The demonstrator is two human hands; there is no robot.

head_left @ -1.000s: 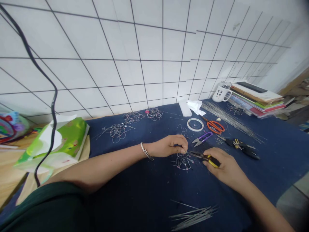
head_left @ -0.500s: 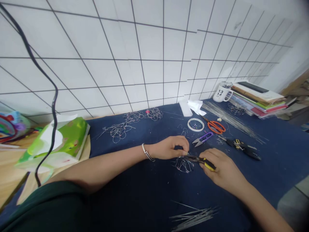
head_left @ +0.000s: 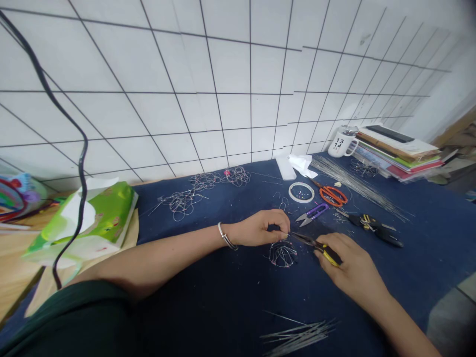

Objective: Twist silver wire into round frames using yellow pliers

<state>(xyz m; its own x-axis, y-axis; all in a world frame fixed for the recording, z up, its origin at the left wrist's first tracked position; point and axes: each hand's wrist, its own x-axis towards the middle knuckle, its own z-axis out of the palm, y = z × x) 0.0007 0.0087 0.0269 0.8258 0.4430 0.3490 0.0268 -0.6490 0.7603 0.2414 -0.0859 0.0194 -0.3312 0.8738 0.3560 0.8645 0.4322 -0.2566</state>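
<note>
My left hand (head_left: pixel 262 228), with a silver bangle at the wrist, pinches the top of a small wire frame (head_left: pixel 283 254) dotted with tiny pinkish beads. The frame hangs below the fingertips, close over the dark blue cloth. My right hand (head_left: pixel 344 258) is wrapped round the yellow and black handles of pliers (head_left: pixel 316 244). Their narrow jaws point left and end just beside my left fingertips; whether they touch the wire is too small to tell. Purple thread snips (head_left: pixel 313 214) and several bent wire hooks (head_left: pixel 282 202) lie just beyond my hands.
Straight wires (head_left: pixel 301 337) lie near the front, with a longer bundle (head_left: pixel 357 186) at back right. Orange scissors (head_left: pixel 332 196), a white ring of beads (head_left: pixel 301 192) and black pliers (head_left: pixel 375 229) sit behind my right hand. Wire loops (head_left: pixel 182 203), a mug (head_left: pixel 340 143) and a tissue pack (head_left: pixel 100 213) stand farther off.
The pliers in my right hand have moved a little right and away from the wire frame, their jaws now beside my left fingertips. My left hand has hardly moved.
</note>
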